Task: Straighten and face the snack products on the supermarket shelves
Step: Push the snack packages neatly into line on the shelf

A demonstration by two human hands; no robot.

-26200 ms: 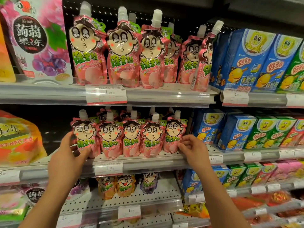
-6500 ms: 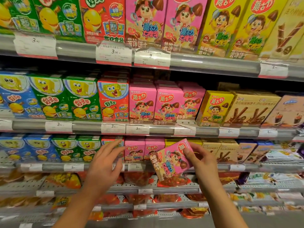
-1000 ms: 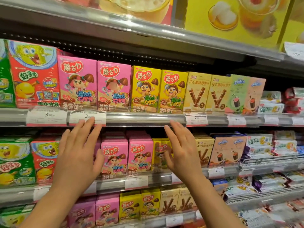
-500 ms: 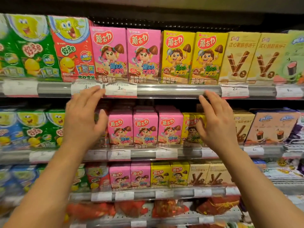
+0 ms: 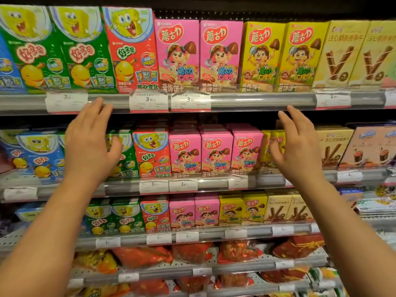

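Observation:
Snack boxes stand in rows on three shelves, fronts facing out. On the top shelf stand two pink boxes (image 5: 198, 54), two yellow boxes (image 5: 282, 56) and green and red cartoon boxes (image 5: 81, 50). The middle shelf carries three pink boxes (image 5: 216, 150) with a red box (image 5: 153, 152) to their left. My left hand (image 5: 92, 140) is raised in front of the green boxes of the middle shelf, fingers straight, holding nothing. My right hand (image 5: 297, 144) is raised in front of the middle shelf's yellow boxes (image 5: 271, 146), open, and partly hides them.
A grey shelf rail (image 5: 257, 101) with white price tags runs under the top row. Beige biscuit-stick boxes (image 5: 351, 54) stand at the right. The lowest shelves hold red and orange snack bags (image 5: 240, 251). Blue boxes (image 5: 38, 153) sit at the far left.
Both hands have spread apart and stay raised and open. The view has moved closer to the shelves, so the top and middle rows look larger.

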